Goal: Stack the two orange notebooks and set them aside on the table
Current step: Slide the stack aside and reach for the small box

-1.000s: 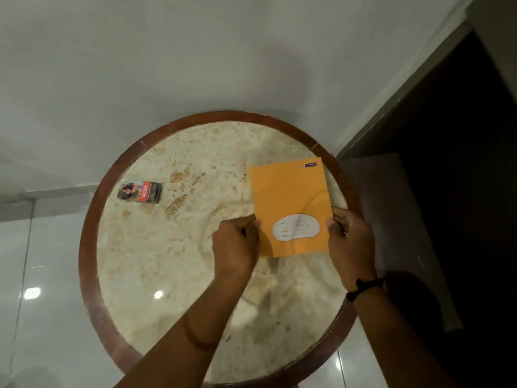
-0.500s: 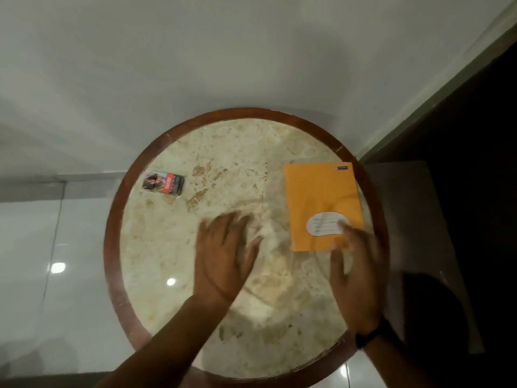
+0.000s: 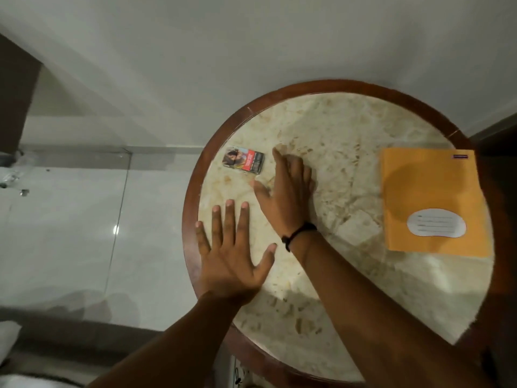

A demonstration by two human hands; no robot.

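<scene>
An orange notebook (image 3: 430, 191) with a white label lies flat at the right side of the round marble table (image 3: 349, 152). Only one cover shows; whether a second notebook lies under it I cannot tell. My left hand (image 3: 233, 253) hovers with fingers spread over the table's left rim, holding nothing. My right hand (image 3: 288, 189), with a black band at the wrist, reaches across to the left with fingers extended. Its fingertips are close beside a small box and it holds nothing. Both hands are well apart from the notebook.
A small printed box (image 3: 244, 163) lies near the table's left edge. The table has a dark wooden rim (image 3: 193, 191). Glossy pale floor tiles (image 3: 84, 233) lie to the left, a white wall behind, and a dark area at the right.
Both hands let go of the orange notebook and moved left across the table. The view swung left, so the notebook now sits at the right. The right hand now nears the small box.
</scene>
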